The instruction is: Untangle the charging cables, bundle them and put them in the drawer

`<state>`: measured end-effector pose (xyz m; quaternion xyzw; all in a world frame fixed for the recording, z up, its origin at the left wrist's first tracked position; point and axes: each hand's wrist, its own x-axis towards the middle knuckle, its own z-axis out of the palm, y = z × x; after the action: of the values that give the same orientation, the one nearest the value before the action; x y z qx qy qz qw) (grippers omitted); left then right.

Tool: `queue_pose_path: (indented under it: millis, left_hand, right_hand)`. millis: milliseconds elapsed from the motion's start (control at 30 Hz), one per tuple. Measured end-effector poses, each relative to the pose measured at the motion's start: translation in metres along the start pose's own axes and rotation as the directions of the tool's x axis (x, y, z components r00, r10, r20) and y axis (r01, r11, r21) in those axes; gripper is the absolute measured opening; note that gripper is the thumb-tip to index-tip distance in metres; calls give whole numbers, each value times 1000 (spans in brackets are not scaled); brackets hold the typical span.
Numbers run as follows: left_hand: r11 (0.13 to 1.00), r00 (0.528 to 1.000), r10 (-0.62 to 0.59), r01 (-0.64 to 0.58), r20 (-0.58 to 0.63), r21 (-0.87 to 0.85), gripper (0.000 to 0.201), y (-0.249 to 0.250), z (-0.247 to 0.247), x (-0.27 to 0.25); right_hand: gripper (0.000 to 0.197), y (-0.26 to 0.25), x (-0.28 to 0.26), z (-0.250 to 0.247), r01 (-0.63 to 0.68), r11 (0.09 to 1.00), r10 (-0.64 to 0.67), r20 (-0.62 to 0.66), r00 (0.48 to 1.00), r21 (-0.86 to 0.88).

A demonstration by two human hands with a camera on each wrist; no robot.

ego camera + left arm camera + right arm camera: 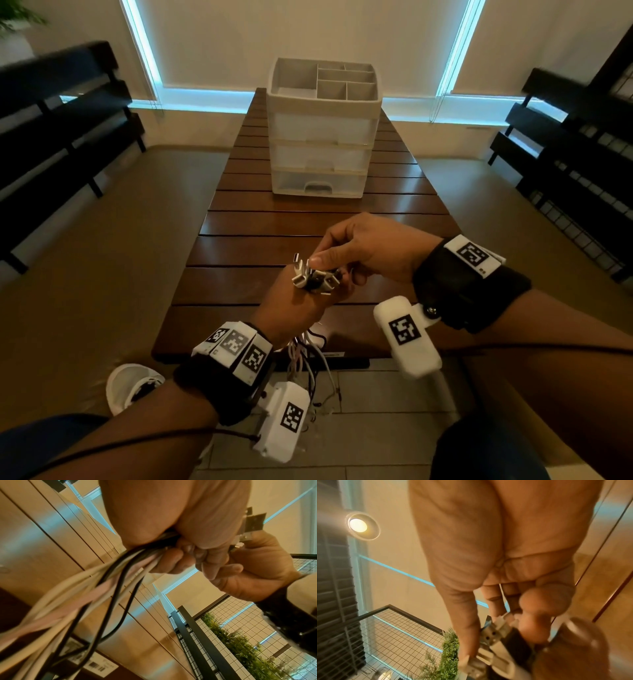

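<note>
Left hand, fist closed round a bundle of white, pink and black charging cables, which hang below the table edge. Right hand, thumb and fingers pinching the USB plugs above the fist. Beyond: closed three-drawer organizer. The barcode sticker under the table is unreadable.

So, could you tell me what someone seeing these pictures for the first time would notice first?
Probably the two hands meeting over the near end of the wooden table: the left hand grips a bunch of charging cables whose plugs stick up, and the right hand pinches at those plugs. Behind them, a pale drawer unit stands on the table, all three drawers closed.
</note>
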<state>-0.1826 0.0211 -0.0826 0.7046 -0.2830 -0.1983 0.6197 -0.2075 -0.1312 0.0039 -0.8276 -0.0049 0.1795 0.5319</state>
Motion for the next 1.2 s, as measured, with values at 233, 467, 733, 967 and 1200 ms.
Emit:
queue_pose_path:
  millis: [233, 467, 733, 967, 1200]
  left_hand:
    - [1000, 1000, 10, -10, -7, 28, 13, 7, 1, -2]
    - [991, 1000, 7, -4, 22, -136, 11, 10, -1, -6]
    - [996, 997, 72, -71, 30, -46, 23, 12, 0, -6]
    - [996, 999, 45, -43, 19, -77, 18, 11, 0, -5]
    - [993, 998, 25, -31, -52, -113, 16, 20, 3, -6]
  right_hand:
    - [42, -2, 5, 0, -59, 995, 57, 24, 998, 79]
    - [28, 10, -4, -18, -48, 976, 30, 88, 996, 213]
    - [24, 22, -5, -14, 15, 959, -42, 91, 995, 283]
    - [24, 18, -3, -11, 55, 956, -71, 46, 996, 286]
    - [75, 7, -3, 2, 141, 987, -146, -60, 987, -82]
